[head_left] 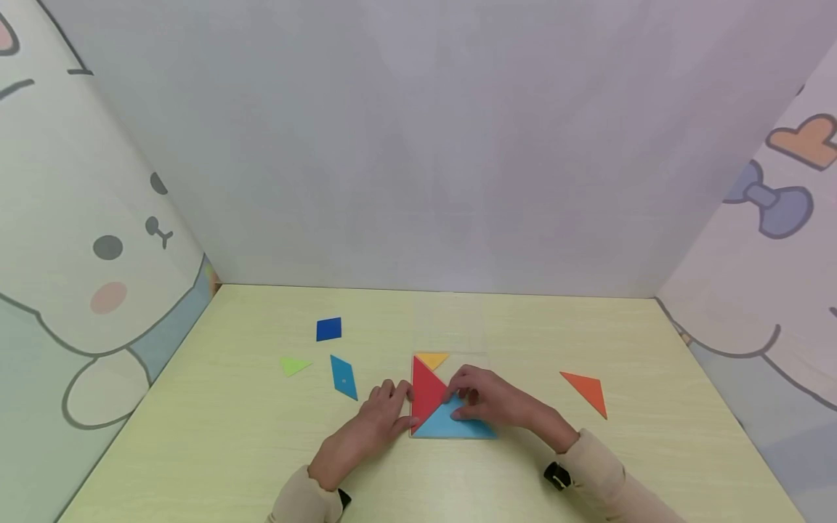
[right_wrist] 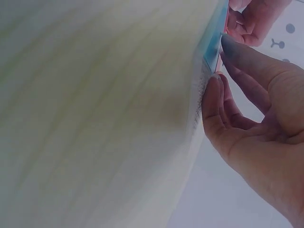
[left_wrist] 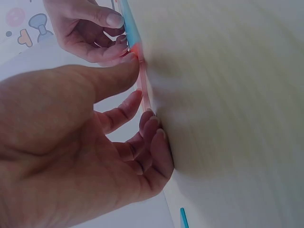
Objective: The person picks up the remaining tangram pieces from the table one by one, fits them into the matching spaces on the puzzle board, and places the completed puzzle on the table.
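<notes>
In the head view, a large red triangle (head_left: 426, 396) and a large light blue triangle (head_left: 451, 426) lie edge to edge in a thin clear square tray (head_left: 480, 362). A small yellow triangle (head_left: 432, 360) sits at the tray's upper left. My left hand (head_left: 378, 420) rests along the red triangle's left side, thumb and fingertips touching that edge, its other fingers (left_wrist: 159, 142) bent against the table. On the light blue triangle, my right hand (head_left: 493, 396) presses with its thumb (right_wrist: 232, 50), while its fingertips reach the seam with the red one.
To the left lie a dark blue square (head_left: 329, 329), a lime green triangle (head_left: 294, 366) and a blue parallelogram (head_left: 344, 377). An orange triangle (head_left: 590, 393) lies off to the right. A plain wall (head_left: 431, 160) rises behind the pale wooden table (head_left: 196, 450), with cartoon-printed panels at both sides.
</notes>
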The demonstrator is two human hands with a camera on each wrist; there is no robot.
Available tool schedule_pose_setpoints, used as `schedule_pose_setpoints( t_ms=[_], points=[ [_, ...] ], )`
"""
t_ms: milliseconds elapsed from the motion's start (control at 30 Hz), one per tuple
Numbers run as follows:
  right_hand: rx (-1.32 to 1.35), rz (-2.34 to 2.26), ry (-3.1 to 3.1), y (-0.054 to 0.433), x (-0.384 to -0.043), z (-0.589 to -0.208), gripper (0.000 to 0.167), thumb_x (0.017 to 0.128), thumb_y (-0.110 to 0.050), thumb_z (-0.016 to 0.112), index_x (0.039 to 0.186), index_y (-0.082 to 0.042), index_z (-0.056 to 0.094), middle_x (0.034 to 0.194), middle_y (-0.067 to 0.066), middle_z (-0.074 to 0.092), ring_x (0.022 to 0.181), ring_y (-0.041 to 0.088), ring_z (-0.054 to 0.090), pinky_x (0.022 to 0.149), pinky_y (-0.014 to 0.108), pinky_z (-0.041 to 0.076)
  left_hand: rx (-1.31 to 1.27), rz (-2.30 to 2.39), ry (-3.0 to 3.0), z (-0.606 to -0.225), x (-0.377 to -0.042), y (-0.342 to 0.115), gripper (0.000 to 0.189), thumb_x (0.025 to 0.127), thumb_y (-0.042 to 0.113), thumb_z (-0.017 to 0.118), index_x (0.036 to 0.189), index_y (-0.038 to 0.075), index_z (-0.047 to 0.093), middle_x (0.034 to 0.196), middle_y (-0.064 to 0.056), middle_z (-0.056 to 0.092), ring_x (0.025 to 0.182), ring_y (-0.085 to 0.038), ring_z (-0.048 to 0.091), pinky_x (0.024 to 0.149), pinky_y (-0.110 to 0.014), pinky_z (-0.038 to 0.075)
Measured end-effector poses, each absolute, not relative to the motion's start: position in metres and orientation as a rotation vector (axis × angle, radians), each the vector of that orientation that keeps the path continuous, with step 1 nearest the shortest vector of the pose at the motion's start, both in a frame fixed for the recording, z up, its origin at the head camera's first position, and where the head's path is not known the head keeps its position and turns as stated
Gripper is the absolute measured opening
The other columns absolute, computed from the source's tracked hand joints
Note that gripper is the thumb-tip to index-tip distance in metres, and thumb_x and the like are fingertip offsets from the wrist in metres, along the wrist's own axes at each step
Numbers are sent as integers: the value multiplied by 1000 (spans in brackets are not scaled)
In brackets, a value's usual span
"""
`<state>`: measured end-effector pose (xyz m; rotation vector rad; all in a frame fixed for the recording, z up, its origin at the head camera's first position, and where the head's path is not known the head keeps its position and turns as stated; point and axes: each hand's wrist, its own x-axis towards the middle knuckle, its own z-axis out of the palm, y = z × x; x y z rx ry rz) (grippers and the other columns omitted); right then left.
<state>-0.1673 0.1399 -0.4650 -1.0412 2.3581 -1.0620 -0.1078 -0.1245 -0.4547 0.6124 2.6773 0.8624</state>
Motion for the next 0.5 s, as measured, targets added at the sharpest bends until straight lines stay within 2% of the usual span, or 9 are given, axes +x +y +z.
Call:
schedule_pose_setpoints(
  t_ms=[500],
  points=[
    [-1019,-1007,2380,138,-160,-459,27,94,-17,77,119,-10,73,115,3,61,100,20,58,85,29,54,579,803,2660,-454,-110,-124,35,98,25,71,123,12,49,100,-1,44,99,-20,44,78,-31,45]
  ],
)
